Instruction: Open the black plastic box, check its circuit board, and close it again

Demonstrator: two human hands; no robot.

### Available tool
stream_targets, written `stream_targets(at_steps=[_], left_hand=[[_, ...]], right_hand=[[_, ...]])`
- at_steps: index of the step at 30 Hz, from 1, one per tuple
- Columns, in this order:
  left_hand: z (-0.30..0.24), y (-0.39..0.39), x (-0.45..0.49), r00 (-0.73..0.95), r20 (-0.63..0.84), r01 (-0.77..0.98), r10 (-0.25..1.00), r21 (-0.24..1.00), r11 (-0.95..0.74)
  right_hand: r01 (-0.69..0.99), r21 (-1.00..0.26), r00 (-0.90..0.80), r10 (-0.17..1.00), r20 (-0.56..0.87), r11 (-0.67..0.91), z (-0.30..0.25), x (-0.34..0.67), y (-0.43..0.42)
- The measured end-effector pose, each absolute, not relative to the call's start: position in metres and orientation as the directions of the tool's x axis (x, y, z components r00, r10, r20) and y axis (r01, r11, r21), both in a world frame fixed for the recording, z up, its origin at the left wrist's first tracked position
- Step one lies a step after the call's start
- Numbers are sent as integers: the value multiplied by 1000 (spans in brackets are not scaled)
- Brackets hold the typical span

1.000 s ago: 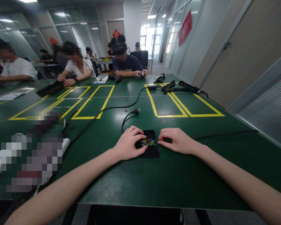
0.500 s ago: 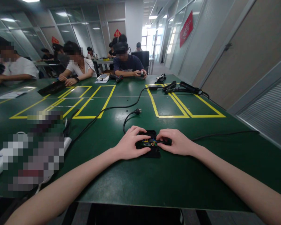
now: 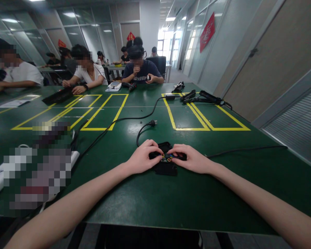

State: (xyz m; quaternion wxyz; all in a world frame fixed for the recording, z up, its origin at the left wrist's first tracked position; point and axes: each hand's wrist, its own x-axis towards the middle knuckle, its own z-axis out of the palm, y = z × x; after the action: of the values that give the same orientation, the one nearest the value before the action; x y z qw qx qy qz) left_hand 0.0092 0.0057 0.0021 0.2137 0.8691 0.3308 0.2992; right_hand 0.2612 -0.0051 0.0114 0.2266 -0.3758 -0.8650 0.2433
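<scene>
A small open black case [image 3: 166,168] with a circuit board and coloured parts [image 3: 168,157] inside lies on the green table [image 3: 155,200] in front of me. My left hand [image 3: 142,158] curls over its left side, fingertips pinched on the board's left end. My right hand [image 3: 193,159] curls over the right side, fingers pressed on a black cable end [image 3: 181,157] at the board. One black cable [image 3: 246,149] runs off to the right, and another with a plug [image 3: 152,122] lies just behind the case.
Yellow tape rectangles [image 3: 194,117] mark the tabletop. A white power strip [image 3: 74,157] and a blurred patch sit at the left. Black tools and cables [image 3: 202,97] lie at the far right. Several people sit at the table's far side, handling small objects.
Both hands have drawn closer together over the case, covering more of the board. The person across has raised hands toward the chest.
</scene>
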Motion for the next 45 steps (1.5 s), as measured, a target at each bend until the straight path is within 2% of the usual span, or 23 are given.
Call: stream_targets(at_steps=[11,19,27,34,38,41,45], left_hand=[[-1,6,10,586,368,482,722,557,-676],[1,5,11,582,376,489,721,546,-680],[0,5,10,587,378,486,716,542,-685],[0,5,10,587,393,485,708,529,-696],[-1,6,10,571,414,497,709,512,-700],[-3,7,11,528,432,520,731,516,-680],[-3,6,11,517,430,528,740,519,-672]], right_hand=[[477,-691,-605,773,190,543,10,263,-5],[489,-648,-622,754,212,585,10,262,-5],[456,-712,-605,773,191,533,9,265,-4],[475,-666,-615,758,217,576,7,265,-4],[549,-576,-587,770,249,605,4,269,-2],[620,-526,-555,799,231,583,4,272,0],[647,-525,-534,820,206,553,5,274,2]])
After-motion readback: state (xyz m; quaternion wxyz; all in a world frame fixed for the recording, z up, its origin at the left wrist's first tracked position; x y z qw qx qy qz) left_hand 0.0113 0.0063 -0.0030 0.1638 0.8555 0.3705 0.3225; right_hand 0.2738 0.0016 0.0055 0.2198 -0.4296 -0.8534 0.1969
